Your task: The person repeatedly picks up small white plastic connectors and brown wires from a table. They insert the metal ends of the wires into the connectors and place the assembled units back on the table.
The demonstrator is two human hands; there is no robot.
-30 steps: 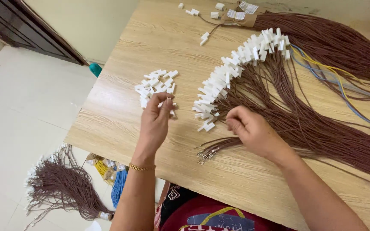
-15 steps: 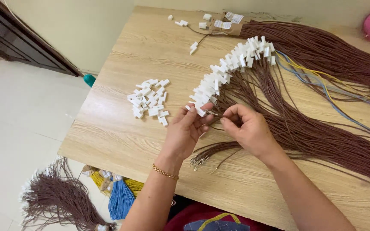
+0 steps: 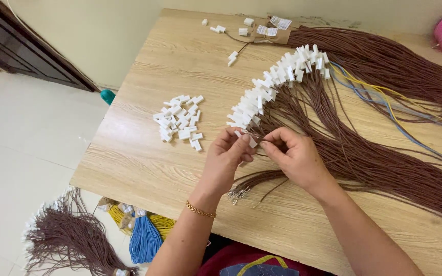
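White connector (image 3: 252,141) pinched in left hand (image 3: 226,156); brown wire (image 3: 269,141) pinched in right hand (image 3: 295,156); terminal best kept aligned, pushed straight; spare connectors (image 3: 179,122) kept near on surface (image 3: 149,168).

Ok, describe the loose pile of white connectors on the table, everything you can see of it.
The loose pile of white connectors is a few dozen small white rectangular housings, plastic by the look, lying jumbled on the wooden table. No wires are attached. It sits left of the curved row of wired connectors, apart from it. Neither hand touches it; the left hand is nearest.

Head view, steeply down, close above table (image 3: 144,168)
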